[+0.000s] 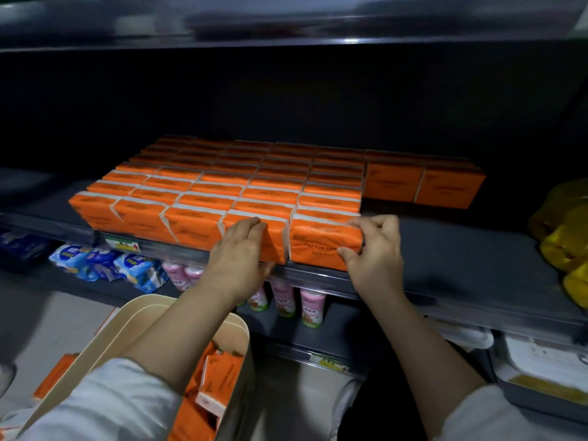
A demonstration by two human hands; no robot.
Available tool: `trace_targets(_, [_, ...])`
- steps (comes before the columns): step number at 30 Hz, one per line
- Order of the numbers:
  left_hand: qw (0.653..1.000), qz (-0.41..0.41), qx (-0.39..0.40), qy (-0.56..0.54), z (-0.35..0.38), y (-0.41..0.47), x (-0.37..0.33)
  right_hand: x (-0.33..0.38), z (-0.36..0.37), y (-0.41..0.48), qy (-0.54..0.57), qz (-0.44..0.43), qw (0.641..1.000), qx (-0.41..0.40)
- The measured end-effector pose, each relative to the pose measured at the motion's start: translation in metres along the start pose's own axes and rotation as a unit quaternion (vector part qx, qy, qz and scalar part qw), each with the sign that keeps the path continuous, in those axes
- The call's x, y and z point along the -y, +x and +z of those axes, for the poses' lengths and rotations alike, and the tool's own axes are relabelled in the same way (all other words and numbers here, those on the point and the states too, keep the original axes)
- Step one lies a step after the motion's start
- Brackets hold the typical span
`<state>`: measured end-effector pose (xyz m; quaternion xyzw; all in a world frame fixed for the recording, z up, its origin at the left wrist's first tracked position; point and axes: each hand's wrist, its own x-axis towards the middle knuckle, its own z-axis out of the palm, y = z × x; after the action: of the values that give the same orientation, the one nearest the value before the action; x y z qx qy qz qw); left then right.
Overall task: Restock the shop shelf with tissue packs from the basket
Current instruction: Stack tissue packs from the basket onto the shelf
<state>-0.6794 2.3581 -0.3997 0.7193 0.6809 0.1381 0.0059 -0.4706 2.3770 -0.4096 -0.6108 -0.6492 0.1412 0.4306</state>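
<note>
Orange tissue packs (222, 183) stand in several tight rows on the dark shelf (461, 259). At the shelf's front edge my left hand (238, 249) grips one front pack (273, 246), fingers over its top and thumb beneath. My right hand (375, 246) grips the neighbouring front pack (318, 246) at its right end, fingers curled over the top. Below my left arm sits the cream basket (136, 316), with more orange packs (216, 377) loose inside it.
Two more orange packs (423, 183) stand further back on the right. Yellow packages (563, 237) lie at the shelf's right end. Blue and white packets (105, 262) and pink bottles (286, 297) fill the shelf below. The shelf above (286, 23) overhangs.
</note>
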Motion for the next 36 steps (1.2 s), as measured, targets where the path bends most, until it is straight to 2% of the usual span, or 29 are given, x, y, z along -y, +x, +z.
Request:
trace_targets(3, [1.0, 0.0, -0.008, 0.002, 0.001, 0.001, 0.0, 0.0, 0.008, -0.003, -0.037, -0.016, 0.999, 0.018])
trace_targets(9, [1.0, 0.006, -0.002, 0.011, -0.003, -0.002, 0.0, 0.001, 0.011, -0.005, -0.043, -0.013, 0.998, 0.033])
trace_targets(11, [1.0, 0.012, -0.022, 0.008, -0.007, -0.005, 0.003, 0.002, 0.01, -0.007, -0.047, -0.023, 0.998, 0.02])
trace_targets(14, [0.998, 0.024, -0.066, -0.005, -0.015, -0.017, 0.018, 0.008, 0.008, -0.018, -0.08, -0.106, 0.991, -0.025])
trace_targets(16, [0.997, 0.04, -0.07, 0.001, -0.02, -0.033, 0.034, 0.016, 0.011, -0.029, -0.076, -0.175, 0.982, -0.019])
trace_targets(19, [0.997, 0.048, -0.062, 0.027, -0.029, -0.068, 0.063, 0.028, 0.025, -0.045, -0.059, -0.232, 0.97, 0.038])
trace_targets(23, [0.997, -0.015, 0.006, 0.078, -0.035, -0.124, 0.115, 0.043, 0.048, -0.056, -0.08, -0.242, 0.955, 0.151])
trace_targets(29, [0.985, -0.162, 0.057, 0.035, -0.04, -0.182, 0.177, 0.067, 0.089, -0.073, -0.132, -0.217, 0.91, 0.329])
trace_targets(36, [0.977, -0.198, 0.071, -0.023, -0.03, -0.201, 0.209, 0.087, 0.14, -0.098, -0.147, -0.229, 0.863, 0.425])
